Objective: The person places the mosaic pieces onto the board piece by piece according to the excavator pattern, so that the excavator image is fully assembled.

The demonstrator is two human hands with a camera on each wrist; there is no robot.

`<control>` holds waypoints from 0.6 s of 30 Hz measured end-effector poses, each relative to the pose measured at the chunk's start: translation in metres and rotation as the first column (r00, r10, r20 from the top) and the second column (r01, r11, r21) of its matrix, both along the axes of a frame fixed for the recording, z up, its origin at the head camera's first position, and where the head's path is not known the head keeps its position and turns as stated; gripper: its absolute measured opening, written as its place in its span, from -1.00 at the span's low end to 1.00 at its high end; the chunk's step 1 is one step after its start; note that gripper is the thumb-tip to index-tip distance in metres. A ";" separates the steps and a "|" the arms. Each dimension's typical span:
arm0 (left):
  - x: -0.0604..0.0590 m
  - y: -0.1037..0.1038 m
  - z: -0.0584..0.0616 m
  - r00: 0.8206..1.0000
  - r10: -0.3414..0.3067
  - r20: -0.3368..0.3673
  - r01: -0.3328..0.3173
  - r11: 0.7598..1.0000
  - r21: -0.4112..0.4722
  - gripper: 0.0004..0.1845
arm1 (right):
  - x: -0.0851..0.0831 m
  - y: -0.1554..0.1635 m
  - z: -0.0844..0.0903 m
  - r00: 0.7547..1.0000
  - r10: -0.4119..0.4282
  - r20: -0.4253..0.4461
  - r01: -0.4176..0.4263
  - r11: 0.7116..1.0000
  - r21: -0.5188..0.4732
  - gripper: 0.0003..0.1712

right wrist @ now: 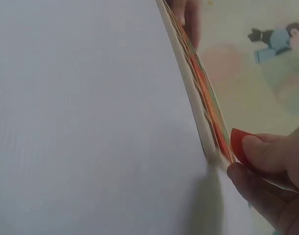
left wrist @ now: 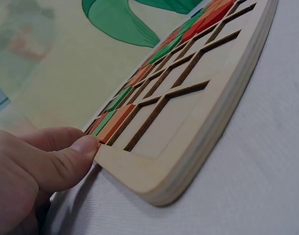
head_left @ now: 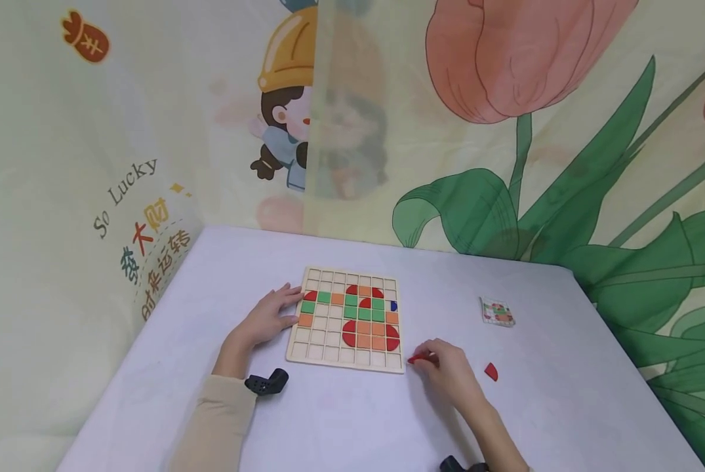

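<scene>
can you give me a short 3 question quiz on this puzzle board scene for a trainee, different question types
1. True or false: the left hand rests against the left edge of the wooden grid board.
2. Multiple choice: what does the right hand pinch? A) a green square tile B) a red tile C) the pattern card
3. Fill in: a loose red quarter-round tile lies on the white table to the ____ of the right hand.

Key
1. True; the wrist view shows the thumb at the board's rim.
2. B
3. right
</scene>
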State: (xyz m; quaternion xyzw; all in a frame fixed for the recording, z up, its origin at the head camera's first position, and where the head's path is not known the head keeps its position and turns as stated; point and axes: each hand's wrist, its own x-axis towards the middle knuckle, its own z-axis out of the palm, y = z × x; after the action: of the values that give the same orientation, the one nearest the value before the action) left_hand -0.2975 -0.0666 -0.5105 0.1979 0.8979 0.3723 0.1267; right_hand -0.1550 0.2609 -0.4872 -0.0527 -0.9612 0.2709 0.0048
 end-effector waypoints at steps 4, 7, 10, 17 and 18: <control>-0.001 0.000 -0.001 1.000 -0.003 -0.005 0.002 1.000 -0.003 -0.40 | -0.019 -0.053 0.002 0.993 0.095 -0.074 -0.104 0.987 -0.126 -0.84; -0.001 -0.002 -0.002 1.000 -0.005 0.000 0.005 1.000 0.010 -0.40 | -0.037 -0.093 -0.001 0.985 0.151 -0.084 -0.165 0.966 -0.197 -0.86; 0.000 -0.003 -0.001 1.000 -0.015 0.008 0.015 1.000 0.019 -0.41 | -0.053 -0.125 -0.007 0.983 0.176 -0.047 -0.183 0.949 -0.256 -0.88; -0.001 -0.004 0.003 0.999 -0.038 -0.007 0.038 0.999 0.019 -0.41 | -0.076 -0.162 -0.015 0.990 0.124 -0.063 -0.134 0.973 -0.187 -0.87; -0.001 -0.005 0.003 0.999 -0.033 -0.005 0.033 0.999 0.015 -0.41 | -0.077 -0.165 -0.016 0.991 0.120 -0.066 -0.130 0.977 -0.168 -0.87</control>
State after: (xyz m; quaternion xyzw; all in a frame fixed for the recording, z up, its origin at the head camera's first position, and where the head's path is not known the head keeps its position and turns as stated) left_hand -0.2984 -0.0718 -0.5072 0.2147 0.8920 0.3763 0.1292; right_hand -0.2320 0.0959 -0.5029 0.0151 -0.9350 0.3541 0.0099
